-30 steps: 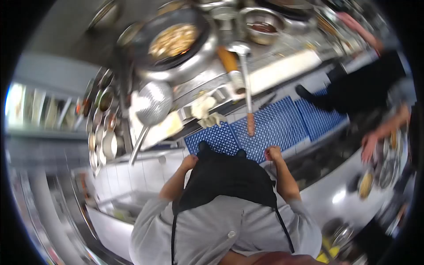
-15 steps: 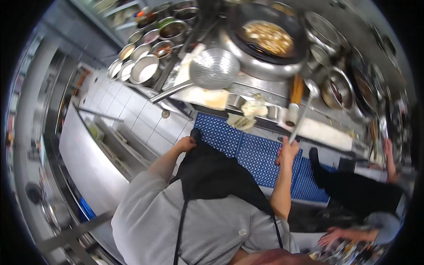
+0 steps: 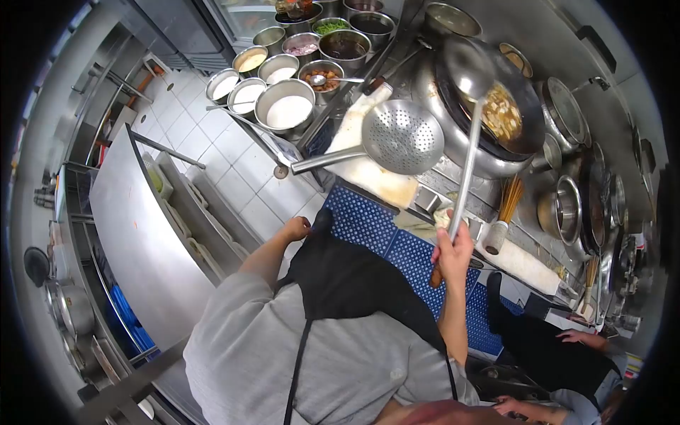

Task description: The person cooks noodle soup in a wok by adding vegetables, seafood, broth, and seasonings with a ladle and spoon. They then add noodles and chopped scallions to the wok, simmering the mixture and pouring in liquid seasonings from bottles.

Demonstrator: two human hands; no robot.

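Over the wok (image 3: 531,117), with its pale pieces of food (image 3: 504,117), I hold the bowl of a long-handled ladle (image 3: 468,164), my right hand (image 3: 454,249) gripping it low on the handle. My left hand (image 3: 297,228) is curled closed near my black apron (image 3: 347,276), and a perforated strainer (image 3: 402,137) lies beside the wok.

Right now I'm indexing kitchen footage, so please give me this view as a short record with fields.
Right hand: gripping the ladle by its handle
Ladle bowl: appears over the wok
Wok contents: pale food pieces
Left hand: fingers curled, near the black apron; nothing visible in it
Perforated strainer: beside the wok, handle toward picture left
Metal pots: clustered at picture upper left
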